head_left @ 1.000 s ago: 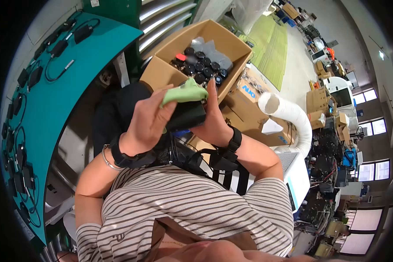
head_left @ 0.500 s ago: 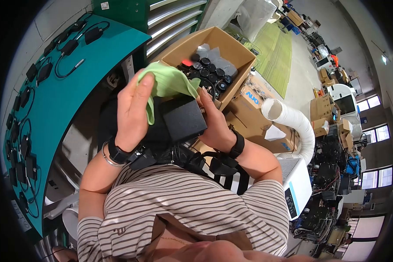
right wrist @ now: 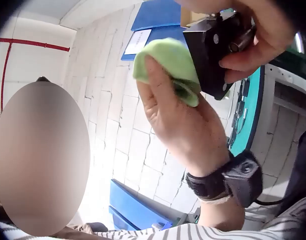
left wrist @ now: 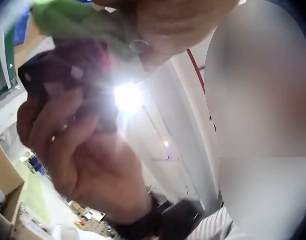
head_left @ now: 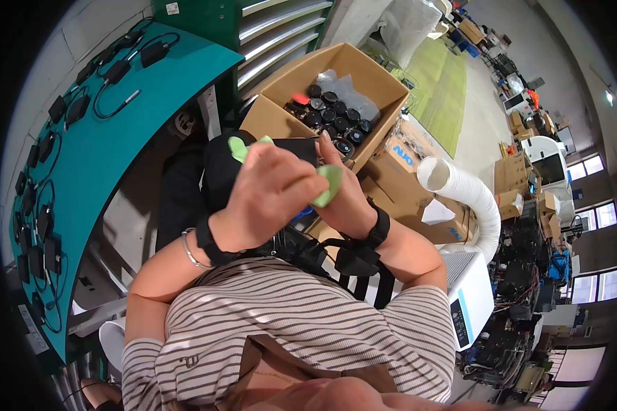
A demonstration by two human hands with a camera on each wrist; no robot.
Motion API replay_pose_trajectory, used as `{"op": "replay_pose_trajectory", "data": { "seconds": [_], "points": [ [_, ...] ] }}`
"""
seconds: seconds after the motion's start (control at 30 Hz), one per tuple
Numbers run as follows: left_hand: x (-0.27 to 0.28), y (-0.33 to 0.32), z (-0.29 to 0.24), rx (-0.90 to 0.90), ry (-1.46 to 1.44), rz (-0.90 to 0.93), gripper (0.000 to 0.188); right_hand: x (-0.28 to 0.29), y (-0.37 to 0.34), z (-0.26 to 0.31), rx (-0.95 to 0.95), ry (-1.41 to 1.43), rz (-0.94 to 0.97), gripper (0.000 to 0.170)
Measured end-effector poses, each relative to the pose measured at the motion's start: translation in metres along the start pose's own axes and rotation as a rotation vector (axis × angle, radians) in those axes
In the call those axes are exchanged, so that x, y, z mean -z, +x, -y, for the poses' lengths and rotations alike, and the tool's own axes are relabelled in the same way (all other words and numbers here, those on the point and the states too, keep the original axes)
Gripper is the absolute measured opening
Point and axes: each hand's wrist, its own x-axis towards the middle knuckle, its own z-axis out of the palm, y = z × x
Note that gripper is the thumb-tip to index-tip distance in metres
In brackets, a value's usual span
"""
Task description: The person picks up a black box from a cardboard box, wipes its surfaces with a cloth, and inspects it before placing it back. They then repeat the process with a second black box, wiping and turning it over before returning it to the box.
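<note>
A light green cloth (head_left: 330, 185) is bunched in my left hand (head_left: 264, 198). Its ends stick out on both sides of the fingers in the head view. My right hand (head_left: 346, 195) grips a black box-shaped device (right wrist: 208, 60) with a round metal connector (right wrist: 243, 41) on one face. In the right wrist view the cloth (right wrist: 168, 57) lies right at the edge of this device, the left thumb across it. Curled fingers (left wrist: 68, 107) of the right hand wrap the device in the left wrist view. Most of the device is hidden behind my left hand in the head view.
Beyond the hands stands an open carton (head_left: 373, 75) of round black-topped pieces and grey plastic. A green table (head_left: 140, 116) on the left bears several black adapters with cables. Cardboard boxes (head_left: 391, 164) and a white flexible hose (head_left: 476, 198) are at the right.
My left hand has moved right across the device, the cloth going from spread out to bunched. The device, in plain view half a second ago, is now largely covered in the head view.
</note>
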Motion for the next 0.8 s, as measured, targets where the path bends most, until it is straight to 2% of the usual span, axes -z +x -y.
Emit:
{"op": "replay_pose_trajectory", "data": {
  "seconds": [0.03,0.1,0.13,0.23,0.3,0.4,0.5,0.57,0.63,0.7,0.77,0.8],
  "points": [
    [-0.006,-0.004,-0.001,-0.044,0.05,0.02,0.028,0.014,0.005,-0.002,0.0,-0.003,0.005,0.045],
    [-0.005,-0.006,-0.005,-0.028,0.064,0.013,0.028,0.041,0.014,-0.004,-0.045,0.015,0.231,0.053],
    [-0.003,-0.006,-0.006,-0.039,0.107,-0.008,0.031,0.021,0.005,0.001,-0.019,-0.027,0.145,0.055],
    [0.001,-0.01,-0.009,-0.047,0.16,-0.004,0.032,-0.001,-0.008,0.011,0.04,-0.05,0.098,0.056],
    [0.005,-0.013,-0.008,-0.052,0.171,0.021,0.03,-0.003,-0.01,0.01,0.103,-0.153,0.116,0.058],
    [0.011,-0.015,-0.007,-0.029,0.209,0.014,0.031,-0.007,-0.011,0.008,0.114,-0.058,0.097,0.056],
    [0.017,-0.013,-0.001,0.018,0.208,0.013,0.034,-0.005,-0.009,0.006,0.207,-0.056,0.104,0.054],
    [0.021,-0.014,0.007,0.033,0.229,0.017,0.035,-0.006,-0.008,0.009,0.256,-0.044,0.162,0.054],
    [0.024,-0.015,0.016,0.153,0.184,-0.01,0.035,-0.003,-0.003,0.009,0.274,-0.036,0.158,0.054],
    [0.029,-0.01,0.022,0.18,0.171,-0.02,0.029,-0.003,-0.003,0.011,0.289,-0.032,0.155,0.054],
    [0.034,-0.009,0.028,0.324,0.054,-0.051,0.019,-0.006,-0.005,0.015,0.265,-0.027,0.142,0.053],
    [0.037,-0.008,0.03,0.603,-0.155,-0.124,0.012,-0.006,-0.006,0.014,0.272,-0.024,0.144,0.053]
  ]
}}
